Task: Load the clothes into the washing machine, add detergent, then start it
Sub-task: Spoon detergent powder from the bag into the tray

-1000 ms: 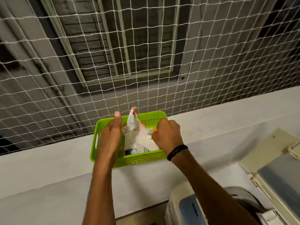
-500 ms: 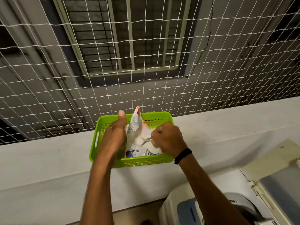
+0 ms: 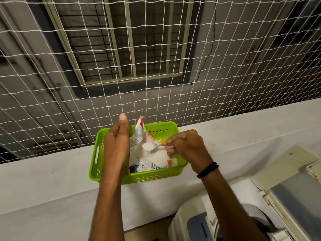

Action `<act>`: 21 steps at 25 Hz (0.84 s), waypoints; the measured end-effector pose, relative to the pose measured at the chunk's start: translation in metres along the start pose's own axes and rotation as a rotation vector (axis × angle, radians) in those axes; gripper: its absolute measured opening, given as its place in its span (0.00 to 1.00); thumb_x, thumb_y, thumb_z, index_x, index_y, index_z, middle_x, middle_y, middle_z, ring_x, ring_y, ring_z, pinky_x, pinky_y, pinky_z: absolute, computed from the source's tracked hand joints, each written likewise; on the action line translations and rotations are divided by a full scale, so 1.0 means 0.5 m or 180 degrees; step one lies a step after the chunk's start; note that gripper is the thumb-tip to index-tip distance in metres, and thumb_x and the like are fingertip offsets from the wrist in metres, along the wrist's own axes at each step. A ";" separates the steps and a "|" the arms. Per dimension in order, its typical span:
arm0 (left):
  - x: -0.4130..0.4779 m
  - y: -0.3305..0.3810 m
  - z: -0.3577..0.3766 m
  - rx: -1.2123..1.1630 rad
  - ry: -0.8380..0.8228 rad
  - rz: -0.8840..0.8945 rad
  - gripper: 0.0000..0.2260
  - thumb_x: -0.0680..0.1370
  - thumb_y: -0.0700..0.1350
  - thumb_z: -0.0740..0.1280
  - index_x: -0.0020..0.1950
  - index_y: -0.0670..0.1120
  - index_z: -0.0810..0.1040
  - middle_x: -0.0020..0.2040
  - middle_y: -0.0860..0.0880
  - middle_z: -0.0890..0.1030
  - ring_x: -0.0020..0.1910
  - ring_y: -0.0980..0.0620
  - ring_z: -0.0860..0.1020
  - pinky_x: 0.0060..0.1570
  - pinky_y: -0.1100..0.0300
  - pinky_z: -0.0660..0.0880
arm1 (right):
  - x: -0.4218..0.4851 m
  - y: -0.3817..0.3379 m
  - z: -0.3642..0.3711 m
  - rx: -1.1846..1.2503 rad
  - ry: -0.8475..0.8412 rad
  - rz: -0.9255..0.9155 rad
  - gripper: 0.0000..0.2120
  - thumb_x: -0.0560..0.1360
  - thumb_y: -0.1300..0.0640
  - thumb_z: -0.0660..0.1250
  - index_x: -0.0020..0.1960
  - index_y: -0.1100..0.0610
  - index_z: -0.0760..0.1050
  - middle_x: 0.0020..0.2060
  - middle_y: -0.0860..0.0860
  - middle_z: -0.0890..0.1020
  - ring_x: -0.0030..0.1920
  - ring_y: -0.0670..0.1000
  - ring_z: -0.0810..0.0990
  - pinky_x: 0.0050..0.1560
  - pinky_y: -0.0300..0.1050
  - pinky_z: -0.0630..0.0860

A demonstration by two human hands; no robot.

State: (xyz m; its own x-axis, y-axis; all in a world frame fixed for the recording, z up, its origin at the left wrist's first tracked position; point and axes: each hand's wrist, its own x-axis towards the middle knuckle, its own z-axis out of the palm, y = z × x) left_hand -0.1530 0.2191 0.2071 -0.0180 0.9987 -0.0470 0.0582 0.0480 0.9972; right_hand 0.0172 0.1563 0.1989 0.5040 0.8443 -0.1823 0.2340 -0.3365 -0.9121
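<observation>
So the bright green perforated plastic basket (image 3: 111, 173) sits on the pale concrete ledge (image 3: 43, 180). My left hand (image 3: 116, 146) is at the basket's left side, fingers together, pressed against the white-and-orange detergent packet (image 3: 139, 134) standing inside the basket. My right hand (image 3: 188, 146) is over the basket's right half, fist clamped on a small metal spoon (image 3: 152, 146) heaped with white powder, right above the open packet. The grey-white top-load washing machine (image 3: 225, 216) is below and right of the basket.

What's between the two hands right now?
In the head view, the open detergent bag stands in the green basket between the left hand and right hand, with the right hand's loaded spoon over it.
</observation>
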 end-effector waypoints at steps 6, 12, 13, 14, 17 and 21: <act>0.000 0.012 0.019 -0.0358 0.0070 0.0345 0.23 0.76 0.69 0.60 0.45 0.51 0.82 0.44 0.47 0.82 0.46 0.53 0.78 0.53 0.50 0.75 | -0.026 -0.006 -0.053 0.1272 -0.0245 0.0357 0.12 0.75 0.75 0.56 0.43 0.72 0.79 0.35 0.63 0.82 0.35 0.60 0.83 0.37 0.44 0.84; -0.016 0.030 0.071 -0.0757 -0.0096 0.0539 0.18 0.81 0.59 0.62 0.50 0.49 0.84 0.47 0.47 0.86 0.47 0.54 0.82 0.48 0.57 0.74 | -0.055 0.014 -0.104 0.1670 -0.0215 0.0341 0.14 0.75 0.75 0.55 0.46 0.72 0.79 0.38 0.64 0.82 0.35 0.57 0.84 0.41 0.42 0.84; -0.023 0.032 0.082 -0.0791 -0.0159 0.0561 0.17 0.81 0.58 0.62 0.50 0.48 0.84 0.48 0.46 0.86 0.47 0.53 0.82 0.48 0.58 0.74 | -0.064 0.018 -0.116 0.1716 -0.0155 0.0340 0.14 0.75 0.75 0.54 0.46 0.73 0.79 0.38 0.65 0.82 0.35 0.57 0.84 0.41 0.42 0.84; -0.031 0.036 0.094 -0.0807 -0.0222 0.0554 0.16 0.82 0.57 0.62 0.49 0.48 0.84 0.48 0.45 0.85 0.48 0.52 0.82 0.48 0.59 0.74 | -0.073 0.023 -0.129 0.1762 -0.0084 0.0329 0.13 0.75 0.76 0.55 0.47 0.74 0.79 0.39 0.66 0.82 0.36 0.58 0.84 0.41 0.42 0.84; -0.061 0.039 0.141 -0.0750 -0.0472 0.0502 0.17 0.82 0.57 0.60 0.48 0.48 0.84 0.49 0.44 0.85 0.47 0.51 0.82 0.47 0.60 0.75 | -0.109 0.049 -0.178 0.1828 0.0178 0.0272 0.12 0.74 0.76 0.56 0.48 0.75 0.78 0.41 0.68 0.81 0.40 0.62 0.82 0.43 0.43 0.84; -0.116 0.029 0.224 -0.0574 -0.0945 0.0470 0.17 0.82 0.58 0.59 0.46 0.51 0.83 0.46 0.48 0.85 0.46 0.51 0.82 0.47 0.56 0.75 | -0.165 0.108 -0.250 0.2020 0.0614 0.0287 0.12 0.75 0.76 0.57 0.47 0.74 0.80 0.40 0.69 0.82 0.40 0.63 0.84 0.43 0.45 0.84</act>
State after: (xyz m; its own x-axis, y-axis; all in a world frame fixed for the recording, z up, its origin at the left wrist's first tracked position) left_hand -0.0394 0.1637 0.2179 0.2692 0.9569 0.1093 -0.1386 -0.0738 0.9876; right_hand 0.0922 0.0162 0.2108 0.6522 0.7147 -0.2527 -0.3208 -0.0418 -0.9462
